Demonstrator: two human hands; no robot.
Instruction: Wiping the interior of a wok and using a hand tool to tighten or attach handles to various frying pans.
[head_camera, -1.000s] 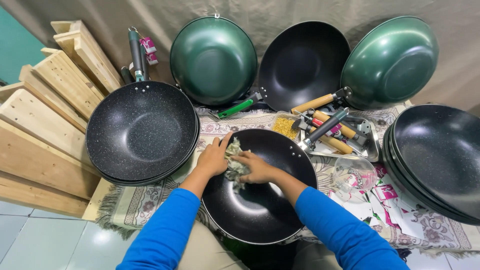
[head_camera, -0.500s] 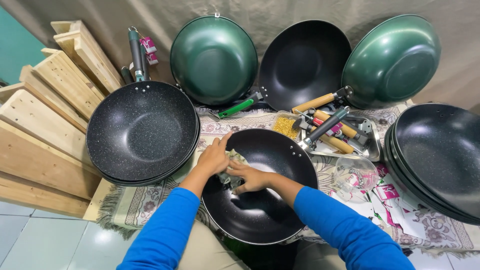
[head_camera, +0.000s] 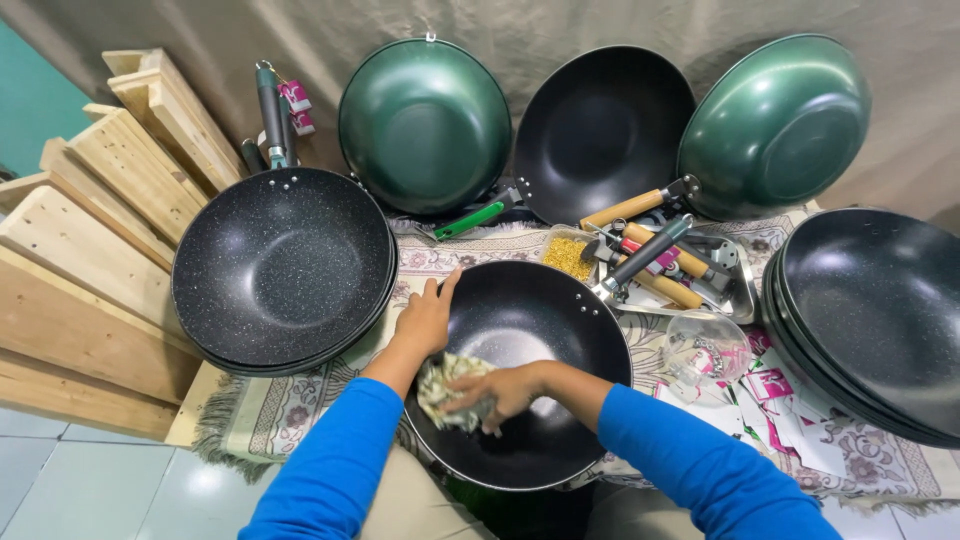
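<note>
A black wok (head_camera: 540, 330) with a dark handle lies in front of me on a patterned cloth. My left hand (head_camera: 428, 318) grips its left rim, fingers over the edge. My right hand (head_camera: 500, 392) presses a crumpled pale rag (head_camera: 442, 388) against the wok's inner wall at the lower left. Both arms wear blue sleeves.
A stack of speckled black woks (head_camera: 285, 265) sits left, beside wooden planks (head_camera: 75, 250). Two green woks (head_camera: 425, 125) (head_camera: 775, 125) and a black one (head_camera: 600, 135) lean on the back wall. Another black stack (head_camera: 880, 315) is right. A metal tray (head_camera: 738, 285) holds wooden handles, near a small container of screws (head_camera: 567, 255).
My right hand and the rag have slid from the wok's upper left rim down to its lower left inner wall. My left hand stays on the rim.
</note>
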